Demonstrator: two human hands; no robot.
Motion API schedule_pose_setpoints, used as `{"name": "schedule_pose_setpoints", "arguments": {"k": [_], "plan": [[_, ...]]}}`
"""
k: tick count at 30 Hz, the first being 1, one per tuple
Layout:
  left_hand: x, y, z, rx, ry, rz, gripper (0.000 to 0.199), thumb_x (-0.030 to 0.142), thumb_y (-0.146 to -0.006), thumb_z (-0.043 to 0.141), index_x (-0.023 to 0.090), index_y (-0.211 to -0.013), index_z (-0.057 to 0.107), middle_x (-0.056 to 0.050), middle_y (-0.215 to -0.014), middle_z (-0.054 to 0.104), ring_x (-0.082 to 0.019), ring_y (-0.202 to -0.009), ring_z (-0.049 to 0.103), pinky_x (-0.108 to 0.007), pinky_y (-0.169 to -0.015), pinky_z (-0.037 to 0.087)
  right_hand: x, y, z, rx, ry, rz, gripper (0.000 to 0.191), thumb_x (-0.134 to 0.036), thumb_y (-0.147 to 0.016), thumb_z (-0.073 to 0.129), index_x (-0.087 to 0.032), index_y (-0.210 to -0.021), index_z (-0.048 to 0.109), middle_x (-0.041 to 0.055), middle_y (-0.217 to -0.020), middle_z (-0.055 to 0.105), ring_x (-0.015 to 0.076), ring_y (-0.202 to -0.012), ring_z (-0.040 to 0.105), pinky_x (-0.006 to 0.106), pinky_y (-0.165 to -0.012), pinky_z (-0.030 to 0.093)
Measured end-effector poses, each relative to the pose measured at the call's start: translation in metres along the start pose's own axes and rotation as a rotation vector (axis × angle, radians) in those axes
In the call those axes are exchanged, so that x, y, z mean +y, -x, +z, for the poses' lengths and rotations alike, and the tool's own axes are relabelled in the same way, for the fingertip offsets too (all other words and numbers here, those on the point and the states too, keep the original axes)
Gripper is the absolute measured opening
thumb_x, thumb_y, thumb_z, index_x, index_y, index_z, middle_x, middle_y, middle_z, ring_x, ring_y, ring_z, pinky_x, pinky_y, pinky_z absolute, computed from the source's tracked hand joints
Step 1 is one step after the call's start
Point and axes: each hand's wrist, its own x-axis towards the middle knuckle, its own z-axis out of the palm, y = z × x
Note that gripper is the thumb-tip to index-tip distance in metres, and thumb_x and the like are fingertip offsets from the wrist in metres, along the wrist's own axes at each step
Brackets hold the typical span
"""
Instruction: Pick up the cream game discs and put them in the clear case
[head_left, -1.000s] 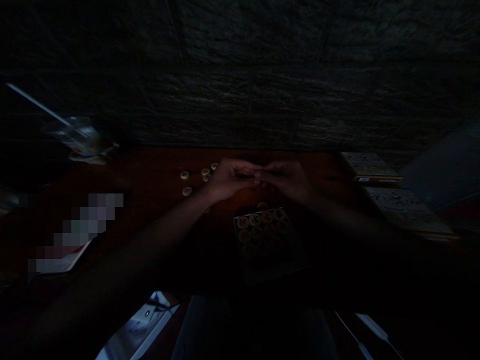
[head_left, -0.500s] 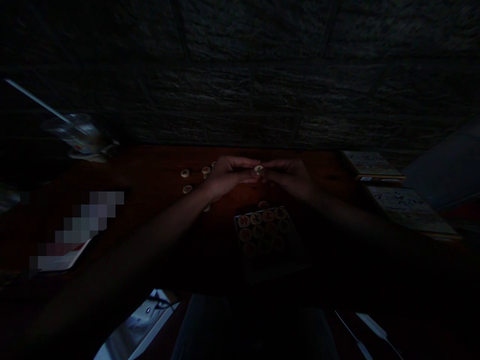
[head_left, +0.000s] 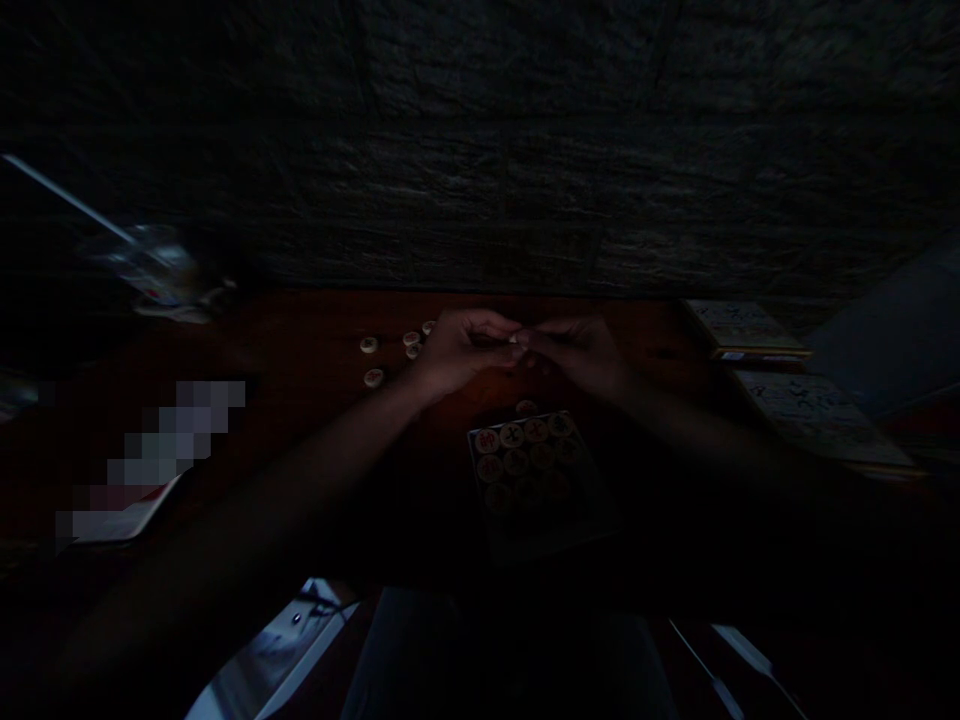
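My left hand and my right hand meet above the far part of the wooden table, fingertips together. Both are closed on one round xiangqi piece, mostly hidden by the fingers. Nearer to me lies a shallow square box with xiangqi pieces in rows, red and dark characters facing up; its near part is lost in shadow. A loose piece sits just beyond the box's far edge. Left of my left hand, several more loose pieces are scattered, some partly hidden by it.
Two flat printed boxes lie at the right. At the far left stands a clear plastic cup with a straw. A blurred-out flat item rests at the left. A dark stone wall rises behind the table.
My fingers have closed further over the xiangqi piece, so its character face no longer shows. The hands stay in nearly the same place.
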Motion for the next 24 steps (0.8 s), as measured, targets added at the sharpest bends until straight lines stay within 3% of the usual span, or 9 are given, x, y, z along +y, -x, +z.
{"name": "schedule_pose_setpoints", "arguments": {"k": [6,13,24], "plan": [[0.002,0.0007,0.0016,0.08,0.01,-0.051,0.03,0.035,-0.076,0.092,0.015,-0.096,0.082,-0.009,-0.091,0.083,-0.021,-0.081,0.079,-0.037,-0.082,0.068,0.0003,-0.0009,-0.0002,-0.042,-0.014,0.016,0.048,-0.068,-0.075,0.083,-0.021,-0.084,0.085,0.0044,-0.073,0.077,0.0143,-0.059,0.063,0.027,-0.055,0.049],[-0.0007,0.0003,0.002,0.069,0.055,-0.058,0.032,0.036,-0.079,0.09,0.014,-0.1,0.083,-0.01,-0.093,0.083,-0.022,-0.083,0.081,-0.039,-0.087,0.068,0.003,0.0003,-0.0009,-0.002,0.034,-0.038,0.043,-0.063,-0.077,0.085,-0.02,-0.087,0.085,0.0029,-0.069,0.074,0.013,-0.057,0.06,0.027,-0.054,0.046],[-0.0018,-0.0002,-0.0001,0.075,-0.048,0.007,0.034,0.022,-0.073,0.091,0.017,-0.105,0.083,-0.01,-0.104,0.084,-0.024,-0.098,0.08,-0.04,-0.097,0.063,0.0022,0.0005,0.0013,0.041,-0.081,-0.009,0.042,-0.055,-0.071,0.093,-0.02,-0.092,0.082,0.0045,-0.078,0.079,0.0148,-0.062,0.067,0.028,-0.054,0.051]]}}
